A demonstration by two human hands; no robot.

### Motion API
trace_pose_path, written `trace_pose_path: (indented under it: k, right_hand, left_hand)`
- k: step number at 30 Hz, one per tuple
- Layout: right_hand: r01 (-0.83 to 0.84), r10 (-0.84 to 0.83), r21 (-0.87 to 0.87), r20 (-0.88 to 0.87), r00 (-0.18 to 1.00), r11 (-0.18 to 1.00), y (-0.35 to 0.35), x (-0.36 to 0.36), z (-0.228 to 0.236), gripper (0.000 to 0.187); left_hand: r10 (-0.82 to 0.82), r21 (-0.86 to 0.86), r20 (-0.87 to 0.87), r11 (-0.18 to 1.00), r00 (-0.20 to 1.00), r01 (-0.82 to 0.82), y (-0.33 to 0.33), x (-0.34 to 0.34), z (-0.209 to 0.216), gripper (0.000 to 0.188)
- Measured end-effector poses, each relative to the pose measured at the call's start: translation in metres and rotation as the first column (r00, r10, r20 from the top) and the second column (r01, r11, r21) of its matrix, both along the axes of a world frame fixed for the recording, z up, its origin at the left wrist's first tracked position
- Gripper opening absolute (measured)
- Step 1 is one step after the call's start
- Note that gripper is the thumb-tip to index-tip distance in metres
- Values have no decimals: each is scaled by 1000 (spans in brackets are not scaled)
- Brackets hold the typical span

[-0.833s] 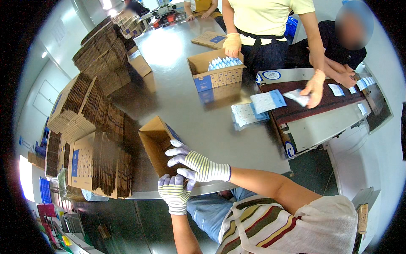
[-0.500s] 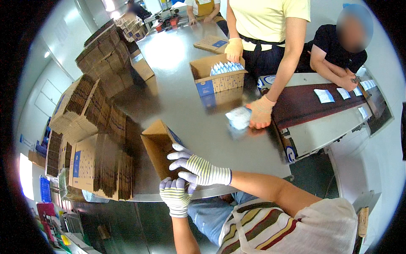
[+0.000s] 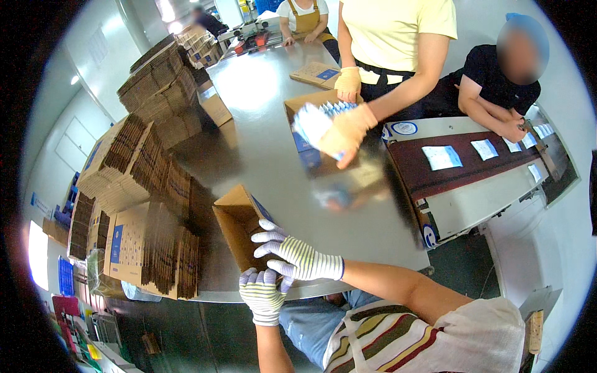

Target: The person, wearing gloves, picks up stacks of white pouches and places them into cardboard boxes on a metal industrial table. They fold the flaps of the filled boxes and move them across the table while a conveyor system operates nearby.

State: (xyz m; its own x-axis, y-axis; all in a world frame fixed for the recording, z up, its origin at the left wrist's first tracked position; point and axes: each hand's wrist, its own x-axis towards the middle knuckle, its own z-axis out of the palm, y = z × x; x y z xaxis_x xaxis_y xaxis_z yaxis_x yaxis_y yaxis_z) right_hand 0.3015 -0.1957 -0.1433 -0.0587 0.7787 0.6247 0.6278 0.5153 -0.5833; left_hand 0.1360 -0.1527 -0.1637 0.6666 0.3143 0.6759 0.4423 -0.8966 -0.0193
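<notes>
An open cardboard box (image 3: 234, 219) with a blue patch on its right side stands in front of me at the table's near edge. My left hand (image 3: 262, 297), in a striped white glove with purple fingertips, is curled over the box's near end. My right hand (image 3: 300, 256), gloved alike, hooks its fingers over the right wall, fingers somewhat apart, thumb close to the left hand. Both hands grip the box. No contents show in the visible part of it; its near end is hidden by the gloves.
Stacks of flattened boxes (image 3: 149, 245) line the left. Across the metal table (image 3: 249, 143), a co-worker's gloved hand (image 3: 348, 133) holds white-blue packets (image 3: 313, 126) beside a partly filled box (image 3: 301, 142). At right, a conveyor (image 3: 410, 161) carries packets past another person.
The co-worker's hand has lifted packets from the table's right side toward the filled box. Packets on the conveyor have moved nearer. My hands keep their hold; the view has shifted slightly.
</notes>
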Motion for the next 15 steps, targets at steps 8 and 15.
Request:
trace_pose_path:
  k: [8, 15]
  right_hand:
    - [-16, 16, 0, -43, 999, 1000, 2, 0, -5, 28]
    - [-60, 59, -10, -65, 996, 998, 2, -2, -5, 26]
  left_hand:
    - [10, 5, -14, 1000, 1000, -9, -1, 1, 0, 36]
    - [5, 2, -5, 1000, 1000, -5, 3, -2, -5, 36]
